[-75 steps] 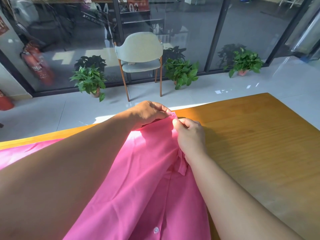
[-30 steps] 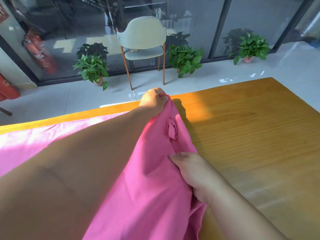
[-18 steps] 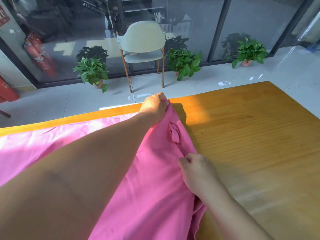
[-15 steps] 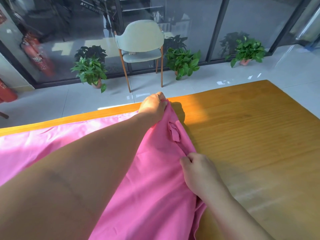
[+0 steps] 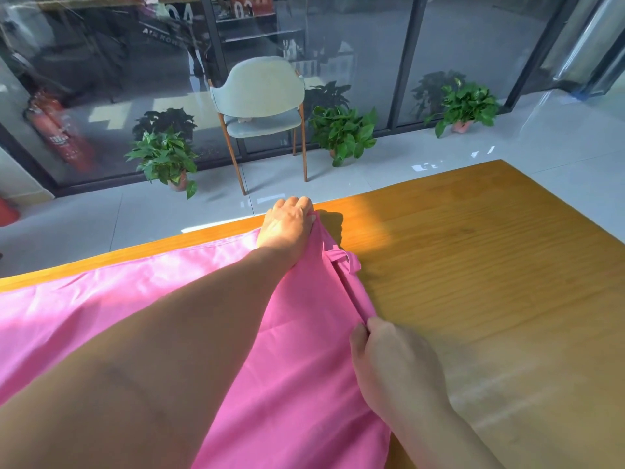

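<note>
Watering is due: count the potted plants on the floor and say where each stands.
3. One plant left of the chair, one right of it, one far right by the glass. The dark shapes behind them are reflections; others may be hidden outside the view.

Bright sunlight, glass reflections, wide-angle bending at edges.
</note>
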The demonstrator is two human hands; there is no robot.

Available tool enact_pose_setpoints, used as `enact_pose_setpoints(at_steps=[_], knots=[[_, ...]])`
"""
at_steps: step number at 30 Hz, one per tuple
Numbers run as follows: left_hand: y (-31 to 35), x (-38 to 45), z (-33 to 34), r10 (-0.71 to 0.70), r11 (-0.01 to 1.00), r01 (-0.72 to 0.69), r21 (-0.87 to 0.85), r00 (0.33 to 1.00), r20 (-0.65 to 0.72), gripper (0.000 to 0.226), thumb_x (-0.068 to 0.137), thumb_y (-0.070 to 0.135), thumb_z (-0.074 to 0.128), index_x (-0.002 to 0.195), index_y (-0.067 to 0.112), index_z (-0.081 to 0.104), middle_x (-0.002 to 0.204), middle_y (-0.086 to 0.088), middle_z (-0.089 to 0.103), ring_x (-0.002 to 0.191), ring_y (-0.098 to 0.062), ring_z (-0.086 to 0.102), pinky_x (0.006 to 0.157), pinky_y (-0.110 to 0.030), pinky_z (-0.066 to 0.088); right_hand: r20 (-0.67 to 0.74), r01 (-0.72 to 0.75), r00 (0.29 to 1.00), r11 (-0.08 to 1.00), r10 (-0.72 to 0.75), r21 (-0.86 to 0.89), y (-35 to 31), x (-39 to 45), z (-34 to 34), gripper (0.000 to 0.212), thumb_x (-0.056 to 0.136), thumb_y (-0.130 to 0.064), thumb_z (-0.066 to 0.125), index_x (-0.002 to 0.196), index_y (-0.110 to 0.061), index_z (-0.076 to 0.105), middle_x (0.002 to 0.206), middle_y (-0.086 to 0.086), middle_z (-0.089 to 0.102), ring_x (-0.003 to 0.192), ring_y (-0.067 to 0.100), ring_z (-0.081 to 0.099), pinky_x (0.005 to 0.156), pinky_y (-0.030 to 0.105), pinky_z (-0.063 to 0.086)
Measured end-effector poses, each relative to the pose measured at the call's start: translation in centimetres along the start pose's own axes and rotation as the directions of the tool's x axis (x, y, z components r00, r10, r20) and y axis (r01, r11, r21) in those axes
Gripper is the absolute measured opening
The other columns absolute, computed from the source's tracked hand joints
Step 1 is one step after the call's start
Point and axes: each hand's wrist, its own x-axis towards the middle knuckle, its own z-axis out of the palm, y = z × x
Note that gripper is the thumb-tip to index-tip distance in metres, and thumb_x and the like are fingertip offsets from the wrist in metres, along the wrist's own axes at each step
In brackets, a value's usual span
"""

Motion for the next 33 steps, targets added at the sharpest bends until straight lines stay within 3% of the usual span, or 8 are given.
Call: enact_pose_setpoints(at_steps=[11,14,17,21,24,26,28,33], knots=[[0.4,-0.3,-1.2,-0.018,0.995,0.008,0.096,0.995,0.102,0.037,0.097,0.041,0.045,0.128,0.022,0.051,0.122,-0.005,0.05,0.117,-0.026,0.041,0.099,-0.038,0.033,0.018,-0.003,1.0,0.998,0.004,-0.057,0.5,0.8,0.6,0.035,0.101,-0.033,0.032,0.098,-0.019,0.064,0.101,0.006,0.069,0.096,0.03,0.064,0.073,0.033,0.042],[0.8,-3.4,-2.5,0.011,0.999,-0.015,-0.033,0.994,-0.109,0.037,0.097,0.033,0.052,0.13,0.018,0.053,0.125,-0.007,0.05,0.117,-0.027,0.042,0.1,-0.037,0.031,0.043,-0.034,0.998,0.997,0.037,-0.063,0.3,0.8,0.5,0.037,0.101,-0.035,0.032,0.102,-0.018,0.065,0.102,0.007,0.068,0.096,0.03,0.063,0.074,0.033,0.042],[0.4,-9.3,-4.2,0.096,0.991,-0.119,-0.068,0.958,-0.27,0.02,0.093,0.016,0.06,0.112,0.012,0.065,0.109,-0.008,0.057,0.102,-0.029,0.053,0.091,-0.038,0.039,0.05,-0.059,0.997,0.997,0.061,-0.057,-0.1,0.7,-0.1,0.037,0.101,-0.036,0.034,0.105,-0.017,0.065,0.106,0.009,0.068,0.101,0.031,0.062,0.075,0.033,0.042],[-1.8,-17.0,-4.9,0.273,0.962,-0.274,-0.007,0.96,-0.056,0.02,0.089,0.015,0.058,0.105,0.013,0.071,0.101,-0.005,0.063,0.095,-0.03,0.061,0.087,-0.041,0.051,0.109,-0.118,0.987,0.993,0.117,0.003,-0.4,0.7,-0.6,0.039,0.098,-0.041,0.04,0.101,-0.013,0.067,0.106,0.013,0.068,0.096,0.034,0.062,0.072,0.033,0.042],[-2.4,-20.0,-4.6,0.189,0.98,-0.198,0.018,0.956,0.223,0.042,0.09,0.034,0.054,0.127,0.017,0.062,0.127,-0.005,0.058,0.116,-0.031,0.055,0.101,-0.043,0.045,0.191,-0.205,0.969,0.947,0.16,0.249,-0.6,-0.6,-1.2,0.038,0.093,-0.048,0.051,0.083,-0.012,0.059,0.084,0.007,0.059,0.077,0.028,0.053,0.056,0.03,0.037],[-2.2,-21.2,-4.4,0.157,0.984,-0.175,0.042,0.948,0.275,0.052,0.093,0.04,0.055,0.14,0.019,0.051,0.142,-0.002,0.045,0.13,-0.026,0.043,0.109,-0.042,0.037,0.302,-0.331,0.933,0.796,0.197,0.506,-0.8,-2.4,-2.0,0.04,0.089,-0.047,0.065,0.099,-0.009,0.064,0.093,0.003,0.059,0.084,0.023,0.055,0.058,0.029,0.04],[-2.0,-22.0,-4.5,0.156,0.983,-0.176,0.051,0.95,0.272,0.056,0.095,0.043,0.046,0.145,0.019,0.041,0.148,0.0,0.035,0.137,-0.023,0.033,0.115,-0.04,0.028,0.386,-0.401,0.903,0.696,0.19,0.596,-0.8,-4.3,-2.4,0.054,0.084,-0.042,0.073,0.123,-0.006,0.061,0.112,0.005,0.063,0.095,0.021,0.058,0.074,0.033,0.047],[-1.8,-22.1,-4.2,0.128,0.976,-0.181,0.119,0.926,0.355,0.057,0.102,0.044,0.033,0.153,0.022,0.021,0.157,0.004,0.017,0.146,-0.019,0.014,0.12,-0.036,0.014,0.372,-0.331,0.927,0.588,0.055,0.738,-0.8,-6.9,-2.5,0.061,0.093,-0.028,0.067,0.145,-0.006,0.044,0.144,0.003,0.05,0.113,0.015,0.052,0.094,0.028,0.038]])
